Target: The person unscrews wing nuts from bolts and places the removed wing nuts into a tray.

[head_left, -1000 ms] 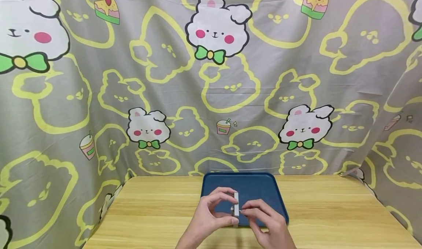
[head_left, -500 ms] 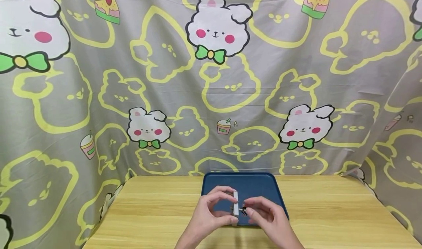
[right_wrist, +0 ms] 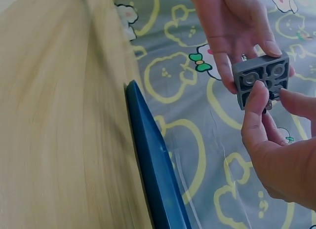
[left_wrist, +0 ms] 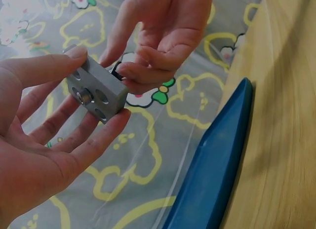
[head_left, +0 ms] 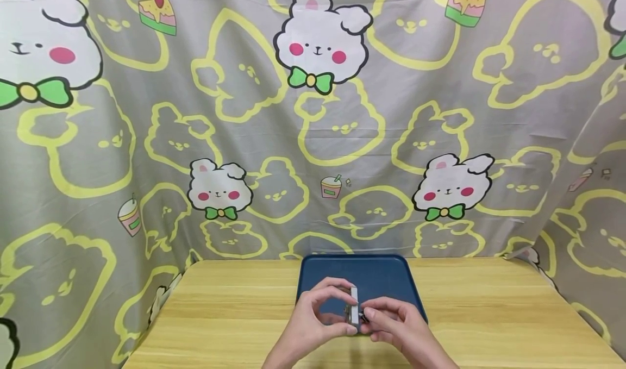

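Observation:
A small grey square block [head_left: 354, 306] is held upright above the tray by my left hand [head_left: 313, 317], fingertips on its top edge and thumb on its bottom edge. One face, seen in the left wrist view, has several round holes and a metal bolt end [left_wrist: 85, 96] near the middle. The opposite face, ribbed with round sockets, shows in the right wrist view. At that ribbed side my right hand [head_left: 398, 323] pinches a small dark piece [head_left: 363, 317] with thumb and fingers, right up at the block. Fingers cover most of this piece.
The blue tray [head_left: 359, 274] lies on the wood-grain table [head_left: 235, 314] beneath and behind both hands. Grey curtain cloth [head_left: 274, 141] with cartoon prints hangs at the back and both sides of the table.
My right hand first drew back right, showing a dark-headed piece with a thin shaft, then came in against the block with changed finger placement. The left hand keeps its grip, shifting slightly right.

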{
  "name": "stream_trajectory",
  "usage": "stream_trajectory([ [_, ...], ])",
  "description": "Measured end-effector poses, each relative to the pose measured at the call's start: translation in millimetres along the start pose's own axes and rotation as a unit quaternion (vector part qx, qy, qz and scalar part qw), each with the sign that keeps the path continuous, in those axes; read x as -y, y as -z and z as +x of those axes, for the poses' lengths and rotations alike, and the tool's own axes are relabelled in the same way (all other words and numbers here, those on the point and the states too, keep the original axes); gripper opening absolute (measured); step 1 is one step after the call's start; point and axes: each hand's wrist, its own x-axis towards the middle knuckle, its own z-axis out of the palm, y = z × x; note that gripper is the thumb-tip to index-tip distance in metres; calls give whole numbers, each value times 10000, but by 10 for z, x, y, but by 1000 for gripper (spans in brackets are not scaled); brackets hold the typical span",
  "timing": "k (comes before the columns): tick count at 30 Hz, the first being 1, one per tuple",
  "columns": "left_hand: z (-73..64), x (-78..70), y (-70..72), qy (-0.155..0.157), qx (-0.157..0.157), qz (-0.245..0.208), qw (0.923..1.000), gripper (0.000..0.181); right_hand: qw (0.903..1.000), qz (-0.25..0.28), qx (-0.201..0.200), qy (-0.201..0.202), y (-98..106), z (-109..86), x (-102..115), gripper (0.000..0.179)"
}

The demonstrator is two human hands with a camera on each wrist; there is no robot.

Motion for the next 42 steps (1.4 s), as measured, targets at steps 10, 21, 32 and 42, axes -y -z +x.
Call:
stream_trajectory([
  [10, -4, 28, 14, -29, -33, -7, 10000, 34, 9996, -215, -121, 124, -20, 30, -14, 32],
  [21, -6, 67, 42, -110, -38, -358, 9993, 36, 9550, -2177, -964, 1770, -162, -8, -69, 21],
  [32, -2, 18, 49, 33, -103, -643, 9979, 42, 7268, -4019, -1220, 5434, -162, 76, -213, 2],
  [42, 0, 18, 62, 133, -149, -738, 9971, 40, 6378, -4422, -1296, 6171, -160, 127, -218, 21],
])
